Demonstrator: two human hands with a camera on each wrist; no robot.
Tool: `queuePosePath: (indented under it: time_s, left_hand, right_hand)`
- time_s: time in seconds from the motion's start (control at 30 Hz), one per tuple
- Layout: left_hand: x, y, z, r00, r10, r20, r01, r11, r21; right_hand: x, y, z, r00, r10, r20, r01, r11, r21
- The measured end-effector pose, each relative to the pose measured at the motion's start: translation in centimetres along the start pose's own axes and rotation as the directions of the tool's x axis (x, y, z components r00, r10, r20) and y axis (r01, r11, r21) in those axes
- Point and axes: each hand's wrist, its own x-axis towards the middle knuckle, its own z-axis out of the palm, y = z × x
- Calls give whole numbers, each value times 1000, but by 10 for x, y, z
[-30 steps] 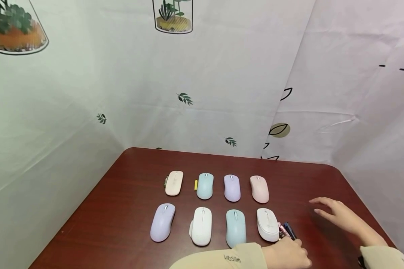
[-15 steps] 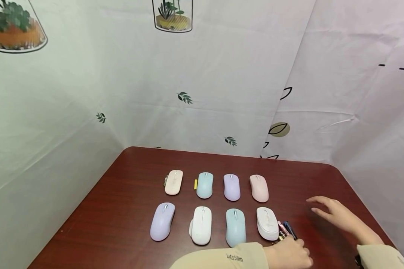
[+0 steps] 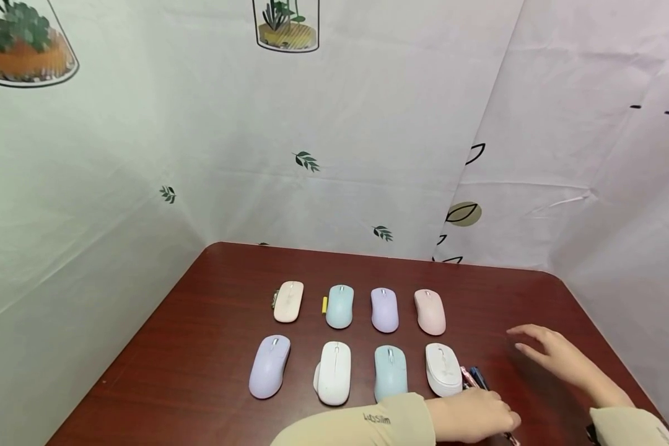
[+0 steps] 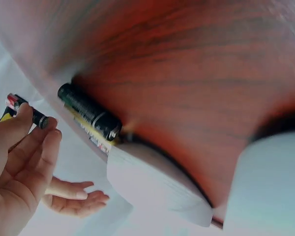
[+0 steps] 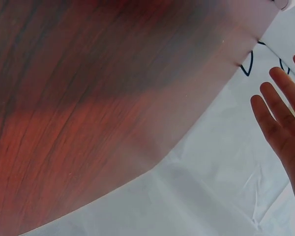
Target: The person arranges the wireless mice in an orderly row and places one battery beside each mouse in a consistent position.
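My left hand [image 3: 474,418] is at the table's near right, just right of the nearest blue mouse. Its thumb and fingers [image 4: 50,142] pinch a small dark cylindrical battery [image 4: 41,118] with a red-and-white end; a yellow-and-black patch shows behind it. On the table beside the white mouse [image 3: 443,370] lie a dark blue battery [image 3: 478,376] and a pinkish one [image 3: 467,376]. In the left wrist view the black battery [image 4: 91,112] lies against that mouse's side. Farther right, my right hand [image 3: 565,362] hovers over the table with relaxed fingers, holding nothing.
Two rows of mice cover the table middle, including a purple mouse [image 3: 270,367], a white mouse [image 3: 334,373] and a pink mouse [image 3: 430,312]. A yellow battery [image 3: 324,305] lies left of the far blue mouse [image 3: 340,306]. White printed cloth [image 3: 368,124] hangs behind the table.
My left hand has shifted slightly and turned, and a battery end now shows at its fingertips. The right hand has moved a little left and stayed relaxed. The mice have not moved.
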Motion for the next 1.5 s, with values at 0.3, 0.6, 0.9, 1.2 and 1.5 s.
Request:
queuePosePath:
  time_s: [0.3,0.6,0.9,1.2,1.5]
  left_hand:
    - [-12,-11,-14,997,-28,-75,20,995,-102]
    - [-22,-20,-17,994,-101,-42,95,987,-129]
    - [-39,-35,-15,980,-160,-118,144,980,-135]
    - [-58,-51,-18,942,-288,-172,289,957,-23]
    - [-85,-78,-10,920,-342,-193,336,940,-66]
  right_hand:
    - [3,-1,3,999,2,36,-1,1000,-21]
    - [8,-6,4,999,-10,43,12,999,-45]
    - [12,-5,10,993,-116,33,116,993,-21]
    - [21,-15,25,974,-227,20,227,972,-52]
    - [37,-41,34,965,-244,96,250,967,-56]
